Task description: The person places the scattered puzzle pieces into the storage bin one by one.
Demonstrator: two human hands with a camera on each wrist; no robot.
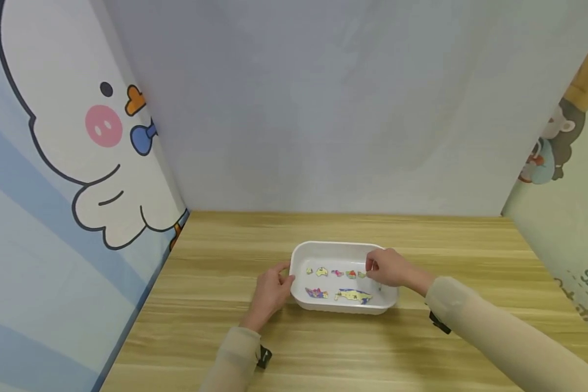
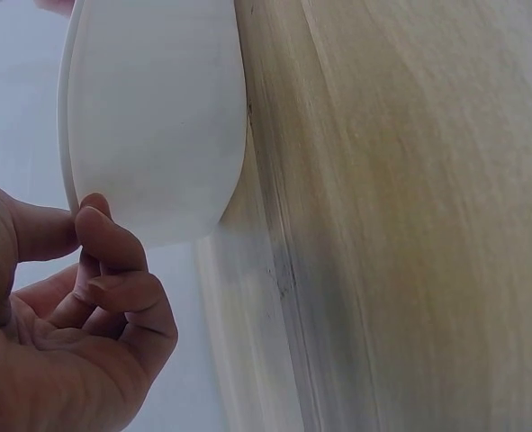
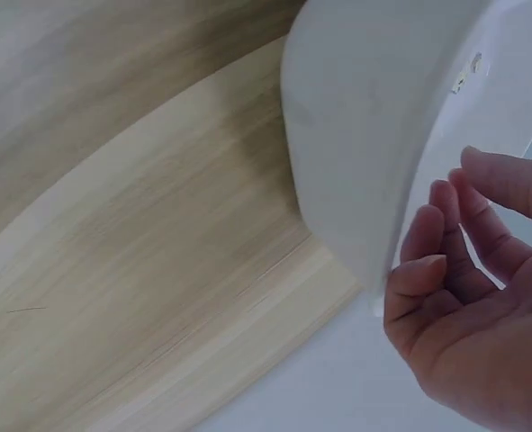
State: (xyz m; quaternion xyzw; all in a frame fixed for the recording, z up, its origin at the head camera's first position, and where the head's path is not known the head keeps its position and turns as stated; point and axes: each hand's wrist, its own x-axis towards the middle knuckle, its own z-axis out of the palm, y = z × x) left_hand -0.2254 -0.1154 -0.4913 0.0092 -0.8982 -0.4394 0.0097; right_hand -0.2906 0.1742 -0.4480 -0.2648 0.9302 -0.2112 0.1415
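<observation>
A white plastic basin [image 1: 343, 308] with rounded corners sits on the wooden table. Flat, colourful cut-out pieces lie inside in two rows, among them a long yellow piece [image 1: 354, 295] and a pink-and-purple piece [image 1: 316, 293] in the near row. My left hand [image 1: 270, 291] pinches the basin's left rim between thumb and forefinger, as the left wrist view shows. My right hand [image 1: 388, 267] reaches over the right end, fingers bent, thumb and forefinger tips close together beside a small greenish piece [image 1: 361, 275]. I cannot tell whether a thin piece is between those fingertips.
The wooden tabletop [image 1: 215, 245] surrounds the basin and ends at a plain grey-white backdrop [image 1: 323, 109]. Cartoon-printed panels [image 1: 63, 136] stand at left and right. In the right wrist view, a small patterned piece [image 3: 462, 79] lies near the basin's end.
</observation>
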